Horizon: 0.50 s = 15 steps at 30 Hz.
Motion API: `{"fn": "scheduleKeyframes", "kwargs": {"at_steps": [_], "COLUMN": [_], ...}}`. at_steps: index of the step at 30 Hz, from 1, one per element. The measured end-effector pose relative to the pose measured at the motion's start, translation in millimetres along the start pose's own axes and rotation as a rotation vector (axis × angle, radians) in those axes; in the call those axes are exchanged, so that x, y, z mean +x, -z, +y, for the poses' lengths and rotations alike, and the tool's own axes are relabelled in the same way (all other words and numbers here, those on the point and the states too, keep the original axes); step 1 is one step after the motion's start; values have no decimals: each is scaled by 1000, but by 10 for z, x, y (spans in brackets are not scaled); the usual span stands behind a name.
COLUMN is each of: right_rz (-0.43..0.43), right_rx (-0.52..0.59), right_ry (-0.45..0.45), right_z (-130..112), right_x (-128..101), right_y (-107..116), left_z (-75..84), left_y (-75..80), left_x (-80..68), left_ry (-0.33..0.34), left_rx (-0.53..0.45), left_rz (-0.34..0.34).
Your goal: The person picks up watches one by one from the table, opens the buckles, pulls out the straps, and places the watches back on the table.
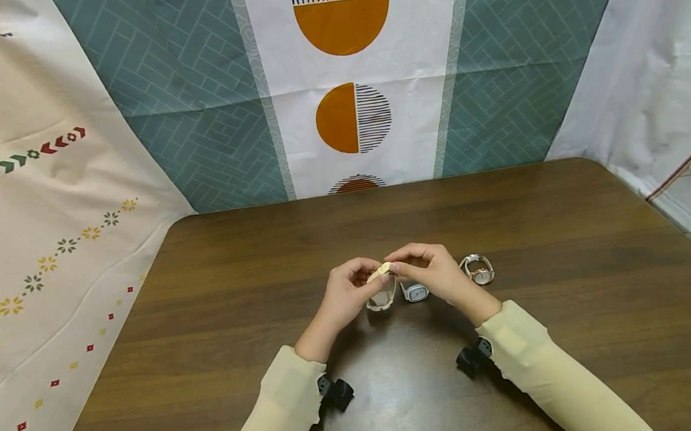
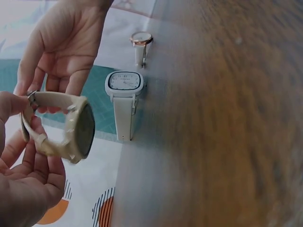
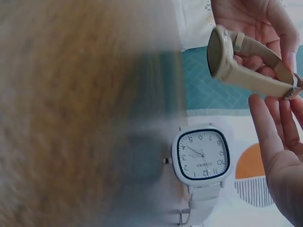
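Brown table [image 1: 250, 266], left grip [image 1: 344, 292] and right grip [image 1: 438, 272] pinching beige watch [image 3: 253, 79], white watch [image 3: 202, 153], numeral 12 [image 3: 205, 173] legible

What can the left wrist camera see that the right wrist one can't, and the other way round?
Only the left wrist view shows the rose-gold watch. Only the right wrist view shows pale cloth with tiny yellowish marks. Both show the left grip and right grip pinching the beige watch, the white square-faced watch and the teal cloth.
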State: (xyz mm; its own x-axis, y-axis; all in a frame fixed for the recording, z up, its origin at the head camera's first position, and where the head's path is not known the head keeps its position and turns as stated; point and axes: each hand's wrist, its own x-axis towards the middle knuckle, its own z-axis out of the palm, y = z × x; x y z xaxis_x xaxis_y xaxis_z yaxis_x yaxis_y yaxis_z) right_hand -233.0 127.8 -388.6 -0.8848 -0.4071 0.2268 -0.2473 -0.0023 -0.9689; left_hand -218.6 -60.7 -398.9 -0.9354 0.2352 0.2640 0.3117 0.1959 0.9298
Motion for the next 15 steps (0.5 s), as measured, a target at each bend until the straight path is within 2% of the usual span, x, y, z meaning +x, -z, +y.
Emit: {"fn": "scheduleKeyframes", "kwargs": {"at_steps": [3,4,9,15], "right_rz": [-18,-22,-20,19], "right_rx": [-47,-67,-183,-190], "right_ry": [3,5,75,99], "right_z": [-13,-15,6,39], "right_x": [3,2,0,7], "right_y": [4,6,10,2], "left_z": [6,53,61,18], "left_y": [2,6,6,-6], "left_x": [-3,-14,-23,-20], "left_ry": [9,15,21,-8], "left_rx": [4,5,23,35], "left_rz": [10,7,8,30]}}
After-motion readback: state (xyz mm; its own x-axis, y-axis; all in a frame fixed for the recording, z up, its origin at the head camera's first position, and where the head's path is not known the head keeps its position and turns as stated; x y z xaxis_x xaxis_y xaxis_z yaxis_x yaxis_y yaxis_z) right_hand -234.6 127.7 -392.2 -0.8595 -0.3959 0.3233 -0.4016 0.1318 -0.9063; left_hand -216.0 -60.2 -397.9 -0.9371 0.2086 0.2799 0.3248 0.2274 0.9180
